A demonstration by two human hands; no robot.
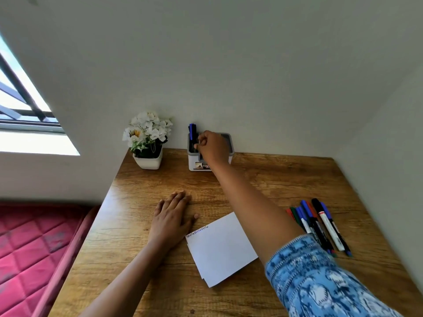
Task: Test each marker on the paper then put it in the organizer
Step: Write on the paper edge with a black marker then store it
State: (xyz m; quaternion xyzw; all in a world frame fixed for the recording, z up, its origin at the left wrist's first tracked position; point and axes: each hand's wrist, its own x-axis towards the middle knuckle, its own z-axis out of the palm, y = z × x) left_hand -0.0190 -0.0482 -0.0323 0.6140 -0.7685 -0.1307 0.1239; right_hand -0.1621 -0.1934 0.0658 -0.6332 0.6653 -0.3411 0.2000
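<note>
By the table's (274, 177) far edge the right hand (213, 146) curls over the organizer (194, 161), just right of the upright marker (192, 131); whether it holds anything is unclear.

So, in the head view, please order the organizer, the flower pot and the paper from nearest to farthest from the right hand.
1. Organizer: at the back wall, directly under the right hand.
2. Flower pot: also at the back, to the left of the organizer.
3. Paper: on the near part of the desk, beside the left hand.
</note>
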